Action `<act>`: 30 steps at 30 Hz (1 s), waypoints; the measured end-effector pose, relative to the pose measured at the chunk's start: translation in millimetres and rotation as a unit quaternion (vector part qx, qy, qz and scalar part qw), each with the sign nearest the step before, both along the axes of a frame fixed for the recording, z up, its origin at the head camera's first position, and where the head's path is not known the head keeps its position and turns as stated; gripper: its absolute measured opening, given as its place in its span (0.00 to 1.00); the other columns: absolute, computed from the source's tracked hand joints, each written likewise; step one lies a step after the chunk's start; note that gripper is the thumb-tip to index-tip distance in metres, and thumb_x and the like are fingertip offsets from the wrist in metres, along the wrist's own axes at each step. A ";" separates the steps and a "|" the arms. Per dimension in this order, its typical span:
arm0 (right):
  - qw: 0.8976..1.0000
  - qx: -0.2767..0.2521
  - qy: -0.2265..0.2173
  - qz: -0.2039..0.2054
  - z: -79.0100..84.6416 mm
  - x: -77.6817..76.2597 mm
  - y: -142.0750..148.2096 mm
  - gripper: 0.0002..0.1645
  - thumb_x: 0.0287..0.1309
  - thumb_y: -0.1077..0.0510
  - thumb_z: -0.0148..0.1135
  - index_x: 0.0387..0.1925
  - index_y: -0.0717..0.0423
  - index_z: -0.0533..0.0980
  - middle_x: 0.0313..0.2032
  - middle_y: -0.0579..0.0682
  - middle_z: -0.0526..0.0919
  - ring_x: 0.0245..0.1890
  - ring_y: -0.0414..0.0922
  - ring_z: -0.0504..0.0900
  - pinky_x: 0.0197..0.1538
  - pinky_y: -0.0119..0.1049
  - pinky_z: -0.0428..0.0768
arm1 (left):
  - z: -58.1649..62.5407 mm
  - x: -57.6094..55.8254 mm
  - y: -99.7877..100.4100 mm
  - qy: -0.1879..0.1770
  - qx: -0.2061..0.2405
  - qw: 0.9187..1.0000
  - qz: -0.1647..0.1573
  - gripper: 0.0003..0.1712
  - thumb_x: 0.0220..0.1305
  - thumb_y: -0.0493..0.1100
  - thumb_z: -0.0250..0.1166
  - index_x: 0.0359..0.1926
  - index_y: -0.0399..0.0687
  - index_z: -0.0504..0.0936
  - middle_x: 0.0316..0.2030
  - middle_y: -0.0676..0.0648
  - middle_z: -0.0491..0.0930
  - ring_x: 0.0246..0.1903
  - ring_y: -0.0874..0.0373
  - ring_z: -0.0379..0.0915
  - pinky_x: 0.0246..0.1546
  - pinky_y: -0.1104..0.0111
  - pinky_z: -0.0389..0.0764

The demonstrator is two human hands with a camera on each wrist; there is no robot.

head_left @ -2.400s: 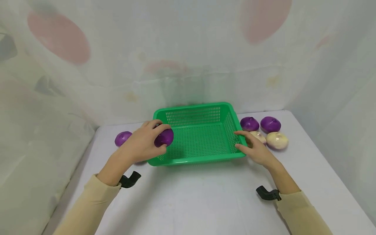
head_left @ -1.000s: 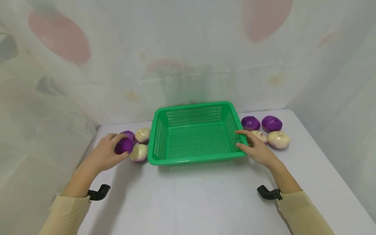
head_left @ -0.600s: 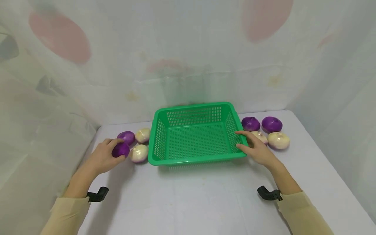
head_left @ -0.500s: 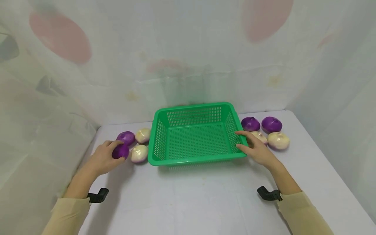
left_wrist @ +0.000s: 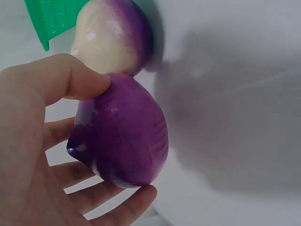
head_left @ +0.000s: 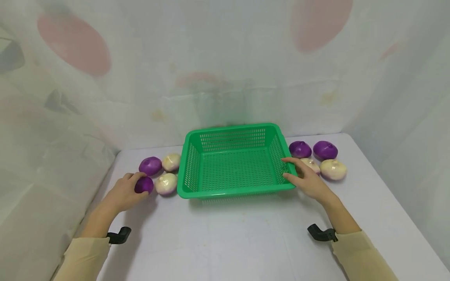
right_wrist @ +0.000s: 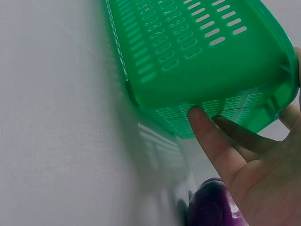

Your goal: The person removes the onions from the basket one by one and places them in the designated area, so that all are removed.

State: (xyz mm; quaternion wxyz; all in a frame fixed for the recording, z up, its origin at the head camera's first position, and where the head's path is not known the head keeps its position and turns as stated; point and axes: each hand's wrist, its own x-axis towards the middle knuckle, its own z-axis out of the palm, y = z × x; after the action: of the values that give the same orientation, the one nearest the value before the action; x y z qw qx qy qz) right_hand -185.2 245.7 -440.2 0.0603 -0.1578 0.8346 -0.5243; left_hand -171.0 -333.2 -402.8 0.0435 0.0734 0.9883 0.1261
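Note:
In the head view my left hand (head_left: 123, 193) holds a glossy purple onion (head_left: 145, 185) at the left of the table. The left wrist view shows the thumb on one side of this onion (left_wrist: 124, 132) and fingers round the other; whether it touches the table I cannot tell. Close by lie another purple onion (head_left: 150, 166) and two whitish, purple-tinged onions (head_left: 166, 184). Over at the right, my right hand (head_left: 307, 180) grips the end rim of a green slotted basket (head_left: 235, 191), two fingertips over the rim and other fingers against its outer wall (right_wrist: 225, 110).
To the right of the basket lie two purple onions (head_left: 325, 150) and two whitish onions (head_left: 333, 169), one partly behind my right hand. A white cloth covers the table (head_left: 242, 238). Pale printed sheets (head_left: 140, 58) hang at the back and sides.
My left hand carried the purple onion from over the basket's left end to the table's left, then slightly nearer me. The right hand stayed at the basket rim.

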 end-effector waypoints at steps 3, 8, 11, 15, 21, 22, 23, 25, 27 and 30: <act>1.000 -0.003 -0.002 0.002 0.0 0.2 -0.7 0.31 0.64 0.47 0.58 0.67 0.38 0.62 0.69 0.54 0.57 0.70 0.55 0.51 0.66 0.61 0.52 | -4.6 -0.2 -2.0 0.000 0.003 1.000 0.000 0.39 0.55 0.51 0.67 0.64 0.41 0.64 0.54 0.26 0.65 0.49 0.27 0.65 0.40 0.40 0.71; 1.000 -0.004 -0.002 0.002 0.8 0.4 -1.1 0.31 0.64 0.47 0.59 0.67 0.39 0.62 0.69 0.54 0.57 0.70 0.55 0.52 0.66 0.60 0.53 | -10.5 -1.8 -3.7 -0.002 0.006 1.000 0.003 0.40 0.55 0.51 0.67 0.64 0.41 0.63 0.55 0.26 0.64 0.49 0.27 0.64 0.41 0.39 0.71; 1.000 -0.004 -0.002 0.002 0.9 0.4 -1.1 0.31 0.64 0.47 0.59 0.67 0.39 0.62 0.69 0.54 0.57 0.70 0.55 0.52 0.66 0.60 0.53 | -12.9 -2.2 -4.0 -0.004 0.008 1.000 0.004 0.39 0.56 0.51 0.66 0.64 0.41 0.63 0.55 0.25 0.64 0.50 0.27 0.64 0.42 0.39 0.71; 1.000 -0.003 0.000 0.001 0.5 0.4 -0.9 0.31 0.64 0.47 0.58 0.67 0.39 0.62 0.69 0.54 0.58 0.70 0.55 0.51 0.66 0.61 0.52 | -15.5 -2.2 -4.3 -0.008 0.011 1.000 0.005 0.39 0.57 0.51 0.65 0.65 0.41 0.62 0.55 0.25 0.63 0.50 0.26 0.64 0.43 0.38 0.70; 1.000 -0.002 0.003 0.001 -1.6 0.1 -1.1 0.31 0.65 0.47 0.58 0.67 0.39 0.62 0.69 0.54 0.58 0.70 0.56 0.53 0.65 0.61 0.53 | -19.2 -1.2 -5.6 -0.010 0.014 1.000 0.005 0.39 0.59 0.51 0.64 0.65 0.39 0.61 0.57 0.23 0.61 0.51 0.25 0.63 0.44 0.37 0.69; 1.000 -0.001 0.004 0.001 -2.1 -0.1 -1.0 0.31 0.65 0.47 0.58 0.67 0.39 0.61 0.69 0.54 0.58 0.70 0.57 0.53 0.65 0.61 0.54 | -19.5 -1.1 -5.7 -0.009 0.014 1.000 0.006 0.38 0.59 0.51 0.64 0.65 0.39 0.61 0.57 0.23 0.61 0.51 0.25 0.63 0.45 0.36 0.69; 1.000 0.000 0.004 0.001 -2.4 -0.2 -0.9 0.31 0.65 0.47 0.58 0.67 0.40 0.61 0.69 0.54 0.58 0.70 0.57 0.53 0.65 0.61 0.54 | -19.6 -1.2 -5.7 -0.008 0.015 1.000 0.007 0.38 0.59 0.50 0.64 0.65 0.39 0.61 0.57 0.23 0.61 0.51 0.25 0.63 0.45 0.36 0.69; 1.000 0.001 0.004 -0.001 -2.7 -0.5 -0.8 0.31 0.65 0.47 0.58 0.67 0.40 0.61 0.69 0.54 0.58 0.70 0.56 0.53 0.65 0.61 0.54 | -19.1 -1.3 -5.1 -0.007 0.015 1.000 0.010 0.38 0.59 0.50 0.64 0.65 0.39 0.61 0.57 0.22 0.60 0.51 0.24 0.63 0.45 0.36 0.68; 1.000 0.001 0.005 -0.001 -2.6 -0.6 -0.7 0.31 0.65 0.47 0.58 0.67 0.40 0.62 0.69 0.55 0.58 0.70 0.56 0.52 0.66 0.61 0.53 | -19.1 -1.6 -4.7 -0.007 0.015 1.000 0.013 0.38 0.60 0.51 0.63 0.65 0.39 0.61 0.56 0.22 0.61 0.51 0.24 0.63 0.44 0.36 0.68; 1.000 -0.001 0.002 -0.001 -2.3 -0.6 -0.6 0.31 0.65 0.46 0.58 0.67 0.40 0.61 0.69 0.54 0.57 0.70 0.56 0.51 0.66 0.61 0.52 | -19.7 -1.8 -4.3 -0.006 0.016 1.000 0.015 0.38 0.60 0.52 0.63 0.65 0.39 0.61 0.56 0.22 0.61 0.52 0.24 0.62 0.45 0.36 0.68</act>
State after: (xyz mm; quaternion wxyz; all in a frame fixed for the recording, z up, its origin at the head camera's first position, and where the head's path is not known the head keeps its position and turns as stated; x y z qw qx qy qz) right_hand -185.8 245.1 -442.5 0.0583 -0.1582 0.8342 -0.5251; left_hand -172.8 -337.5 -422.5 0.0460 0.0583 0.9869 0.1429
